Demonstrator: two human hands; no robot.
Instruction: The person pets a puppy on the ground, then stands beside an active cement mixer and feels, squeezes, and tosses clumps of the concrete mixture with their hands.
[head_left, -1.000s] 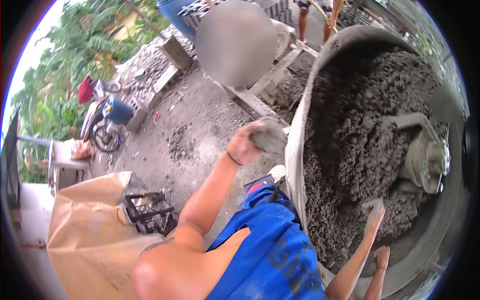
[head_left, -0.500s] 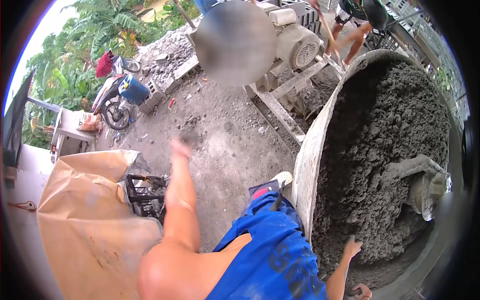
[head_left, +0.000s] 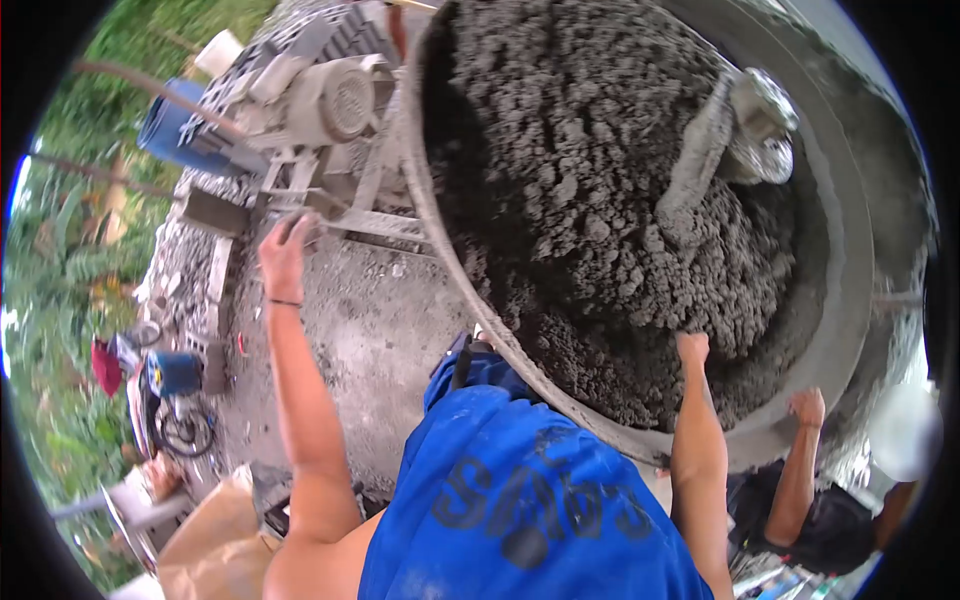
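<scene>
My left hand [head_left: 284,258] is raised at arm's length over the dusty ground, a dark band at its wrist. Its fingers look stretched out and apart, with greyish tips and nothing visible in them. My right hand [head_left: 692,347] reaches over the rim of a large round mixer pan [head_left: 625,440]. Its fingers are curled closed against the damp grey concrete mix [head_left: 590,190]; whatever they may hold is hidden. A mixing paddle arm [head_left: 695,165], caked in cement, sticks out of the mix beyond my right hand.
Another person's hand [head_left: 808,407] is at the pan's right rim. A dusty motor [head_left: 345,100] on a metal frame stands left of the pan. Further off are a blue drum [head_left: 180,130], concrete blocks [head_left: 212,210], a motorcycle [head_left: 180,425] and a brown sheet [head_left: 220,540].
My view has swung toward the pan, which now fills more of the picture. My right hand reaches further in over the mix. My left arm is still outstretched, its fingers now clearer.
</scene>
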